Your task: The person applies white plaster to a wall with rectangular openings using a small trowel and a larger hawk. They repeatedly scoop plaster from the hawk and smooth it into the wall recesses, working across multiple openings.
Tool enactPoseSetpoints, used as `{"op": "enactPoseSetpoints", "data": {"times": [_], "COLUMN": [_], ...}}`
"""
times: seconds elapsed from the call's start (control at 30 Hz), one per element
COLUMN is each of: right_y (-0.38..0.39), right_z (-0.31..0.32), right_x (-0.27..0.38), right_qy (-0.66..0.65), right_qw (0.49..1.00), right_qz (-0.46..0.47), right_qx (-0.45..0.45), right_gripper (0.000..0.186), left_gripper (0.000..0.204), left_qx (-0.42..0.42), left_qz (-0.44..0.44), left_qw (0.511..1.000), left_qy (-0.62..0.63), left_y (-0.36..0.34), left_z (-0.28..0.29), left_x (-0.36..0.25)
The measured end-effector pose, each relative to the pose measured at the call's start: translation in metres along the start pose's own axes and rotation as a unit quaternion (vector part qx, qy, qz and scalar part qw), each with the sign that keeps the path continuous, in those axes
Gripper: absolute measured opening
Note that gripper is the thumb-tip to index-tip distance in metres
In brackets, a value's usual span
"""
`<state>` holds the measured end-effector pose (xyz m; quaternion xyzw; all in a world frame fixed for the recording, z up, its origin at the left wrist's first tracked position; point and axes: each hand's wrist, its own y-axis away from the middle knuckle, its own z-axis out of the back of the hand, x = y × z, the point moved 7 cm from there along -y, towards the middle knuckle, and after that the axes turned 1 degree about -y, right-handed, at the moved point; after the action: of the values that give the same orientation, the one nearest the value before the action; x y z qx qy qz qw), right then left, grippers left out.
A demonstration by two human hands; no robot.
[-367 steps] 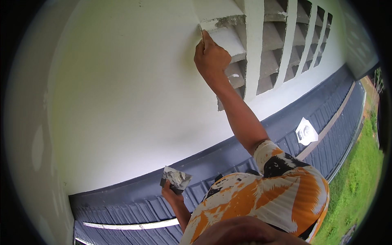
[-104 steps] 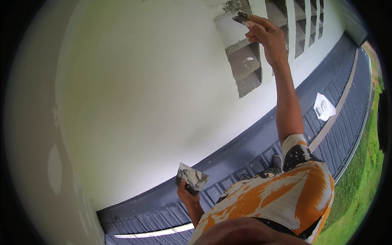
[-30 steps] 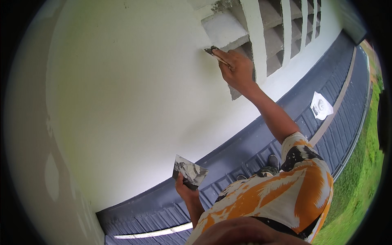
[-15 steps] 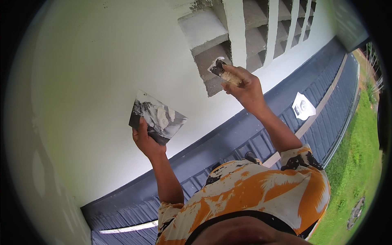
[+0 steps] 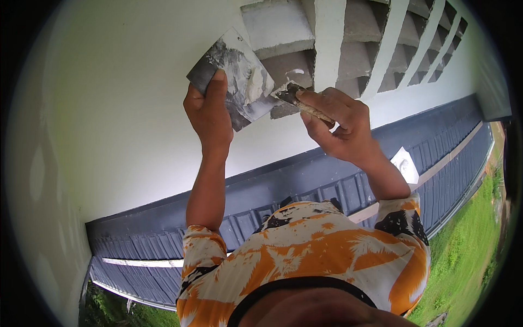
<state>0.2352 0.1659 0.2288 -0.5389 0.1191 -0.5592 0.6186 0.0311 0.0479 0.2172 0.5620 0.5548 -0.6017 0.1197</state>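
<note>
My left hand (image 5: 210, 120) is closed on a thin, square dark plate (image 5: 218, 57), its thumb lying across the face. White filler paste (image 5: 257, 86) is smeared over the plate, thickest near its right side. In my right hand (image 5: 348, 122) is a small putty knife (image 5: 287, 92) with a dark, paste-stained blade; the fingers hide much of its handle. The blade's tip is at the plate's right corner; whether they touch I cannot tell. Just behind both tools is a ventilation opening (image 5: 286, 68) in the pale wall, with a dab of white paste showing in it.
More rough grey vent openings (image 5: 362, 24) run to the upper right along the white wall (image 5: 136, 136). Below is a dark tiled roof (image 5: 283, 174) with a pale batten (image 5: 436, 169). A white sheet or bag (image 5: 406, 165) lies on it at right, beyond my forearm. Grass (image 5: 463, 261) lies beyond the roof edge.
My left hand has raised the plate toward the vent opening. The putty knife in my right hand has come to the plate's right corner. The whole view has turned slightly.
</note>
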Motion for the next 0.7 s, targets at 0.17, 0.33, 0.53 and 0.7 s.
{"op": "enactPoseSetpoints", "data": {"times": [0.17,0.33,0.53,0.7], "right_y": [-0.003,0.004,-0.001,0.006], "right_z": [0.005,0.014,0.002,0.008], "right_x": [-0.022,-0.026,-0.021,-0.053], "right_qy": [0.05,0.021,0.025,-0.078], "right_qw": [0.996,0.996,0.996,0.99], "right_qz": [0.026,0.027,0.029,-0.067], "right_qx": [0.07,0.084,0.079,0.101], "right_gripper": [0.027,0.024,0.019,0.021], "left_gripper": [0.019,0.017,0.016,0.018], "left_qx": [0.001,-0.044,-0.018,-0.163], "left_qz": [0.044,0.011,-0.068,-0.02], "left_qw": [0.999,0.999,0.995,0.985], "left_qy": [0.025,-0.03,-0.074,-0.046], "left_y": [0.012,0.02,0.036,0.021], "left_z": [-0.018,-0.022,-0.051,-0.028], "left_x": [0.011,0.018,0.007,0.0]}}
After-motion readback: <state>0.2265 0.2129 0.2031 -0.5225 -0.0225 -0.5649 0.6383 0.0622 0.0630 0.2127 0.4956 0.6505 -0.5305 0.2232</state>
